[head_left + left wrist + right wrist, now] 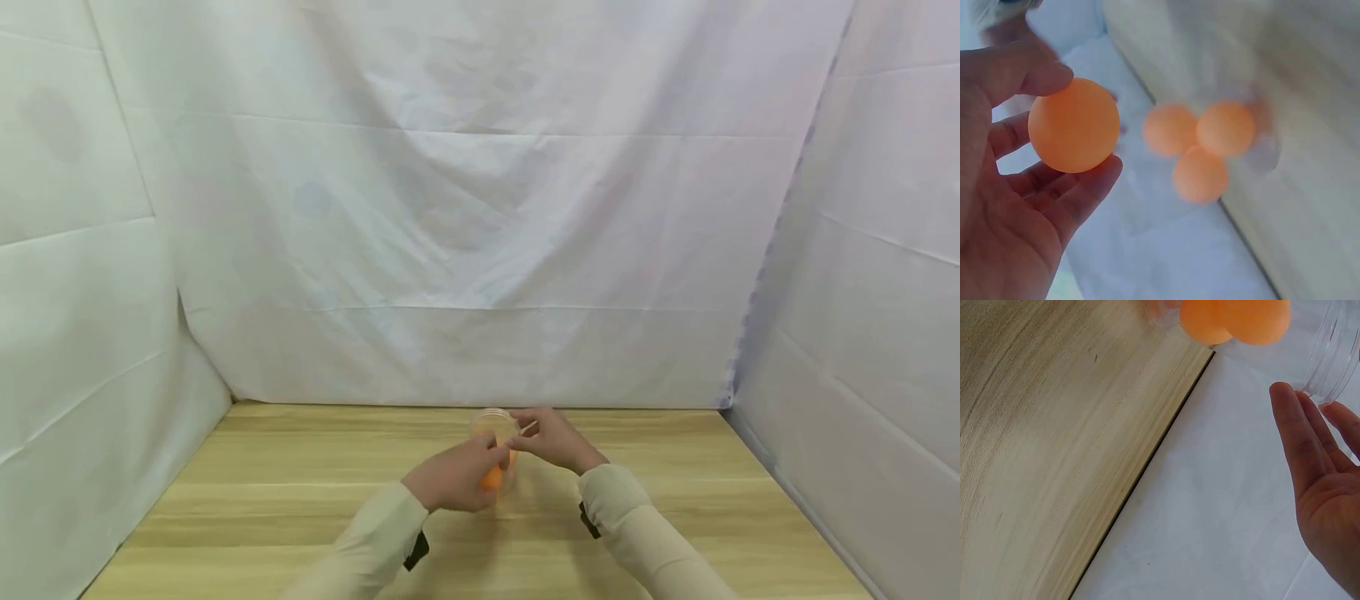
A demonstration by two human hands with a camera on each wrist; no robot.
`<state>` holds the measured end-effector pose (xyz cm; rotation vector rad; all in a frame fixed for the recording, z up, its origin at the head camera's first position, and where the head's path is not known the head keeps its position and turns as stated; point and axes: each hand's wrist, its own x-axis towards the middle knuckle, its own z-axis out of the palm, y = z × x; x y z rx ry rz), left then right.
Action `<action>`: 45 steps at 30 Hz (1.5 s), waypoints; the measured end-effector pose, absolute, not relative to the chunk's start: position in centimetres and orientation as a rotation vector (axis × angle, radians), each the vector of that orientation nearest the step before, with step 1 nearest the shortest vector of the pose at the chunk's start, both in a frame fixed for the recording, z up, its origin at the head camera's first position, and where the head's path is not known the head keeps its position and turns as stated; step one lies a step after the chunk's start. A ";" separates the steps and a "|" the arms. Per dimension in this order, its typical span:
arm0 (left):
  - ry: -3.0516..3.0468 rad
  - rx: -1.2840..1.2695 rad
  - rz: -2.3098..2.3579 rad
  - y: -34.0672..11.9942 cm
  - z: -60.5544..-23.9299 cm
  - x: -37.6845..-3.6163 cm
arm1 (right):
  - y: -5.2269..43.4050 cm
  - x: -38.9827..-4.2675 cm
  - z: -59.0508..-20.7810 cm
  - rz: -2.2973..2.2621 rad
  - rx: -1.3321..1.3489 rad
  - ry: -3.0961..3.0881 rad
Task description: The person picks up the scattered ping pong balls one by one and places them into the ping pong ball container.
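Observation:
My left hand (459, 475) pinches an orange ball (1074, 125), like a table tennis ball, between thumb and fingertips. The ball is beside the mouth of a clear plastic jar (491, 422). Lower in the jar, several more orange balls (1225, 128) lie together, and they look blurred in the left wrist view. At the jar's other side, my right hand (553, 437) holds the rim with thumb and fingers. The right wrist view has the fingertips right at the jar's ridged neck (1329, 356); the thumb is hidden there.
The jar stands toward the back of a wood-grain table (300, 467). White sheeting (480, 333) hangs behind the table's back edge and along both sides. Pale sleeves (382, 533) with dark bands at the wrists cover both forearms.

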<state>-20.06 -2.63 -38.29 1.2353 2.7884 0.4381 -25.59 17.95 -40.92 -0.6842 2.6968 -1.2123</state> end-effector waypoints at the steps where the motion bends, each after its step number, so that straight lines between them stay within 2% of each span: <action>1: 2.798 1.234 0.447 -2.8 -37.9 -20.4 | 17.9 -25.6 -41.0 -1.212 -0.685 2.696; 8: 2.878 1.194 0.464 -3.0 -35.8 -23.0 | 17.8 -25.8 -40.9 -1.217 -0.705 2.698; 15: 2.884 1.181 0.483 -2.3 -36.0 -24.5 | 18.0 -25.6 -40.9 -1.193 -0.677 2.709; 27: 2.876 1.056 0.531 -2.0 -37.3 -25.4 | 17.4 -25.4 -40.9 -1.213 -0.705 2.690; 45: 2.871 1.032 0.520 -1.8 -37.8 -25.6 | 17.6 -25.4 -40.9 -1.215 -0.661 2.697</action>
